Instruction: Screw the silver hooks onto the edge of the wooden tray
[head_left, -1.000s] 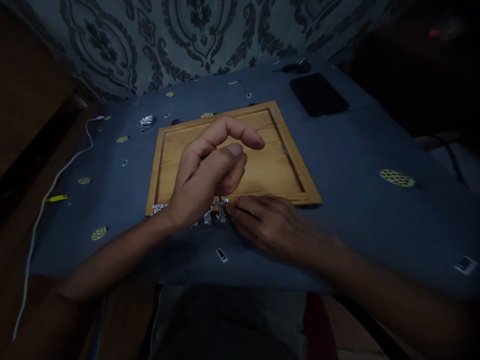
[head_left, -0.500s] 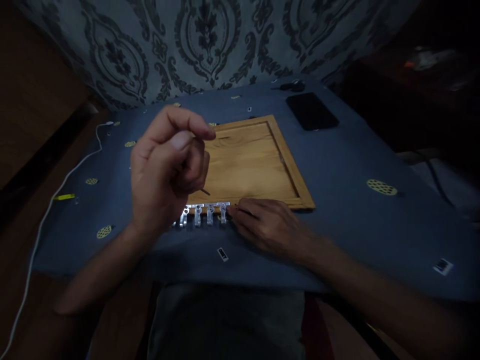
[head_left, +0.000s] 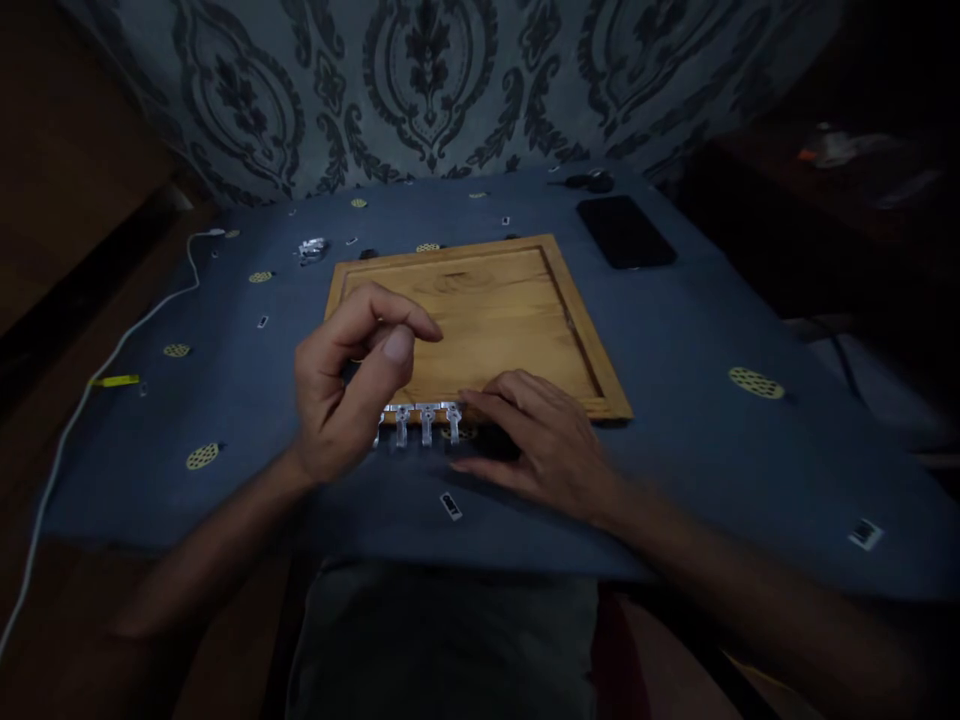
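Observation:
A wooden board with a raised frame lies on the blue tablecloth. Along its near edge sits a row of several small shiny hooks, whose left end is covered by my left hand. That hand hovers over the board's front left part, fingers curled and thumb against the bent index finger; whatever it may hold is hidden. My right hand rests at the near edge, right of the last hook. Its index fingertip touches the frame, while the thumb is spread apart below, with nothing seen between them.
A black phone lies at the back right, with a dark cabled object behind it. Left of the board's far corner is a small shiny clump. A white cable with a yellow tag runs down the left side.
My left hand has come down and slightly right, uncovering the board's far left corner and the shiny clump. My right thumb has moved away from the fingers, opening the hand beside the hooks.

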